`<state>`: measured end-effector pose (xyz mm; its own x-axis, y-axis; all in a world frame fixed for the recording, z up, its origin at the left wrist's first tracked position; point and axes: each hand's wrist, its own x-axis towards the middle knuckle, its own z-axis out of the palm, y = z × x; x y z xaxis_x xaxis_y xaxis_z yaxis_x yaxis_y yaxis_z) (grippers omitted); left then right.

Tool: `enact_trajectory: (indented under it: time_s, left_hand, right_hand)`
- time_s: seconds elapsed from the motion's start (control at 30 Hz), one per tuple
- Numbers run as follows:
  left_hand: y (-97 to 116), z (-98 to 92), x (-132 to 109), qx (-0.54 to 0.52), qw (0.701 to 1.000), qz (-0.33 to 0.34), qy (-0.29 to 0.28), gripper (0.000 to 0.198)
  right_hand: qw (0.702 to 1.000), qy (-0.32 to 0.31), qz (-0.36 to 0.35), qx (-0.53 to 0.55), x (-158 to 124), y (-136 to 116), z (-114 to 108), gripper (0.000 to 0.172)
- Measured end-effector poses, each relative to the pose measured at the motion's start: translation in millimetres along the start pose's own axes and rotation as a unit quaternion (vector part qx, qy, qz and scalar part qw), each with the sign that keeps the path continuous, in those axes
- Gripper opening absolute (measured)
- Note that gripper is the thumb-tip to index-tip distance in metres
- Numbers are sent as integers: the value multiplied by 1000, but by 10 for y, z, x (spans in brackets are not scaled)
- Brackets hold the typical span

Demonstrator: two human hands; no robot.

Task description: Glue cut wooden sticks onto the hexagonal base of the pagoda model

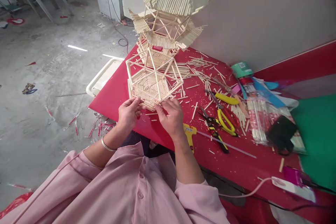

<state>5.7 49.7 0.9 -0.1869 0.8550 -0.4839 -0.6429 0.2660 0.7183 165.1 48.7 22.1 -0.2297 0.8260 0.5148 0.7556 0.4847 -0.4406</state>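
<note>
- Table — red top, littered with scraps, bench for everything here
- Tower — tiered stick build with slatted roofs, standing on the table beyond the work; best to leave a gap so the frame's far side does not snag its lower sticks
- Frame — the piece being handled, six-sided and open, woven-looking stick floor; held over the near part of the table, just in front of the tower, tilted toward the wearer
- Left hand — nearly closed, thumb and fingers pinching the frame's near left edge
- Right hand — fingers curled, thumb beneath, gripping near the frame's right front corner; light, even pressure from both hands should suit such thin rails, and holding close to joints looks safer than mid-span
- Bagged sticks — far right, well apart from the hands
- Glue gun — yellow, beside the right forearm; worth minding that elbow when turning the frame
- Loose sticks — strewn right of the tower
</note>
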Motion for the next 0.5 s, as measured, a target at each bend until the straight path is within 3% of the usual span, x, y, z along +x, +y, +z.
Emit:
enact_trajectory:
  time_s: [0.5]
  left_hand:
    - [-6, -11, 17, -12, 1000, 5, -5, 34]
  right_hand:
    - [1000, 10, 9, 12, -2, 0, 21, 25]
